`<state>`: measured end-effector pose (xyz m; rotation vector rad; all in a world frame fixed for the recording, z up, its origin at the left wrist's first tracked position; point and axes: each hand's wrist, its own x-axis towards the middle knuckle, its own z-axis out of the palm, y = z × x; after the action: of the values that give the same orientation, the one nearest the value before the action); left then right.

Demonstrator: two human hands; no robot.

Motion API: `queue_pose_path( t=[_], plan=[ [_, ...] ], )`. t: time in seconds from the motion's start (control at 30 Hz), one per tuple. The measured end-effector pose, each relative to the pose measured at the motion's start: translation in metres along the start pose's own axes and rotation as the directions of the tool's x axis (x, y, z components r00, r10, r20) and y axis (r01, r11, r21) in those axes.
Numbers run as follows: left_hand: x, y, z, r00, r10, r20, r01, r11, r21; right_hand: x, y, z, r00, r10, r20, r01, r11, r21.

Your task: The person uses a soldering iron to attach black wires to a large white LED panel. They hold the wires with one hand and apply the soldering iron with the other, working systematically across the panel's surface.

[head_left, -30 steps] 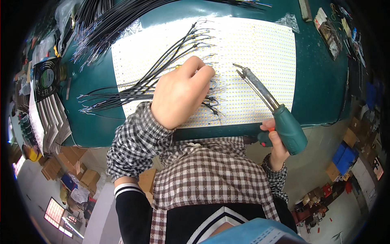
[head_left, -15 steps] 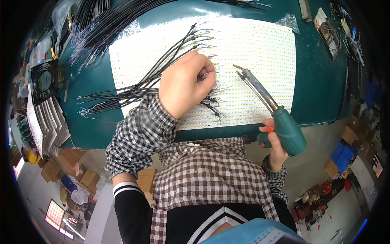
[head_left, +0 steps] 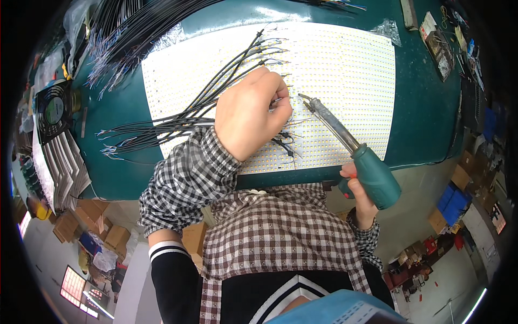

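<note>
Pinched together, the left hand's [head_left: 248, 116] thumb and forefinger seem to have one of the black cables [head_left: 178, 125], its end mostly hidden, over the white board [head_left: 350, 70]. Light, springy stuff, by the look; wire ends probably delicate, so the jacket's the place to hold. And the right hand [head_left: 365, 200] wraps the soldering gun [head_left: 376, 178], likely heavier, tip near those left fingers, above the green table [head_left: 426, 108].

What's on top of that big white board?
Black cables lie across the left half of the yellow-dotted white board. The soldering iron overlaps it in view. The left hand covers part; what lies directly beneath can't be seen.
</note>
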<state>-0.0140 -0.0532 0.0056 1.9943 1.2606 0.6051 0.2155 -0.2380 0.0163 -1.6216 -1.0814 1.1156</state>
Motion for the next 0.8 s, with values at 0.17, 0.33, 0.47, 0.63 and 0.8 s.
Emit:
queue_pose_path(
  t=[0.17,0.33,0.47,0.63,0.8],
  plan=[
    [0.001,0.0,-0.001,1.0,-0.008,0.006,0.008,1.0,-0.005,0.001,-0.01,0.004,0.995,0.102,-0.006,-0.102,0.995,0.006],
    [0.001,0.002,0.0,1.0,-0.001,-0.002,0.001,1.0,-0.003,0.002,-0.007,0.004,0.999,0.035,0.009,-0.035,0.999,-0.021],
    [0.002,0.003,0.0,1.0,-0.01,-0.001,0.01,1.0,0.0,0.003,-0.009,0.004,0.999,0.035,0.007,-0.034,0.999,-0.042],
    [0.002,0.002,0.0,1.0,-0.003,0.002,0.003,1.0,0.006,0.003,-0.006,0.003,1.0,0.013,0.026,-0.011,0.995,-0.1],
    [0.003,0.002,-0.001,1.0,0.0,0.003,0.0,1.0,0.006,0.0,0.003,0.001,1.0,-0.023,0.018,0.024,0.998,-0.065]
  ],
)
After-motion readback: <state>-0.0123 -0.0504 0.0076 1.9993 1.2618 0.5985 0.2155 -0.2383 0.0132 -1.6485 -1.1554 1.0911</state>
